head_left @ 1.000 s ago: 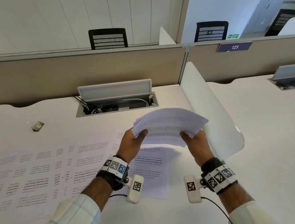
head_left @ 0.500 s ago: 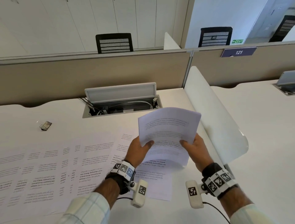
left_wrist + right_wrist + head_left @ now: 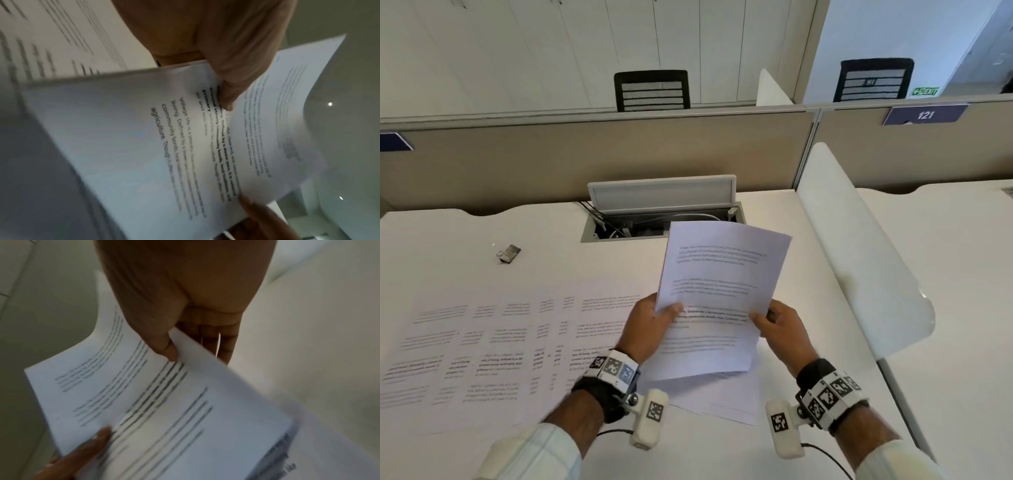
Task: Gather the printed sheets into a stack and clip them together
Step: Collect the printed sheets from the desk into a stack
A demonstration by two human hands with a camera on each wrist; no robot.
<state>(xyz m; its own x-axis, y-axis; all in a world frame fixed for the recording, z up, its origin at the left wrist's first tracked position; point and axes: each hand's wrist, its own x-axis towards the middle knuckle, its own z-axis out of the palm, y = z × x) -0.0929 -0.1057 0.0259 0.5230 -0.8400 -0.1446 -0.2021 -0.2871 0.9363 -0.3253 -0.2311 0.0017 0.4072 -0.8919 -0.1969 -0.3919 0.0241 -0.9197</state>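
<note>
A stack of printed sheets (image 3: 719, 291) stands nearly upright above the desk, held by both hands. My left hand (image 3: 654, 325) pinches its left edge, thumb on the front. On the right edge my right hand (image 3: 777, 329) pinches likewise. The left wrist view shows the stack (image 3: 164, 146) with the left thumb (image 3: 228, 95) pressed on the print; the right wrist view shows the stack (image 3: 154, 402) under the right thumb (image 3: 166, 347). More printed sheets (image 3: 482, 349) lie flat across the desk on the left, and one sheet (image 3: 726, 401) lies under the held stack. A metal binder clip (image 3: 509, 254) lies at the back left.
An open cable box (image 3: 661, 212) with a raised lid is sunk into the desk behind the stack. A white curved divider (image 3: 859, 260) runs along the right side. A beige partition (image 3: 585, 154) closes off the back, with chairs beyond it.
The stack has swung from lying nearly flat and fanned to standing upright and squared, and it has come closer to me. Both hands have kept their hold throughout.
</note>
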